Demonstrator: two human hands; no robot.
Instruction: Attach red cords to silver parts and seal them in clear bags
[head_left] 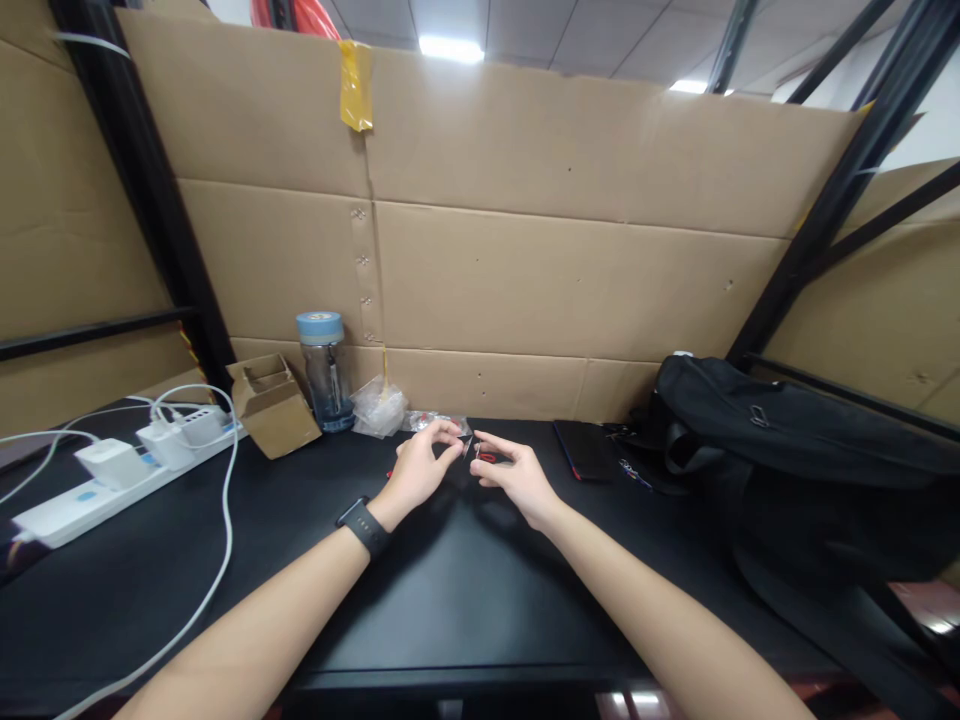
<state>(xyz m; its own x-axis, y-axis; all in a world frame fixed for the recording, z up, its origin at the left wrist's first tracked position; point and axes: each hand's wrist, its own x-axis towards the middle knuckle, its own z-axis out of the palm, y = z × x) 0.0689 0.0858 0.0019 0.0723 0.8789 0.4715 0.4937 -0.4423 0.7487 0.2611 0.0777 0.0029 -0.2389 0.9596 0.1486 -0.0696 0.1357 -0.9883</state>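
Both hands meet over the middle of the black table point(472, 620), with a narrow gap between their fingertips. My left hand point(426, 465), a dark watch point(364, 525) on its wrist, pinches a small, thin, pointed piece point(469, 443) between thumb and fingers; its kind is too small to tell. My right hand point(517, 478) faces it, thumb and forefinger closed round a tiny thin thing point(477, 452) that I cannot name. Just behind the right fingers shows a small red item point(487, 458). Another bit of red point(389, 474) peeks out beside the left hand.
Behind the hands lie clear plastic bags point(380, 408) and a blue-lidded bottle point(326, 372). An opened cardboard box point(274, 405) stands left of it, near a white power strip point(127, 485) with cables. On the right are a dark flat notebook-like object point(583, 450), keys point(634, 474) and a black backpack point(787, 450).
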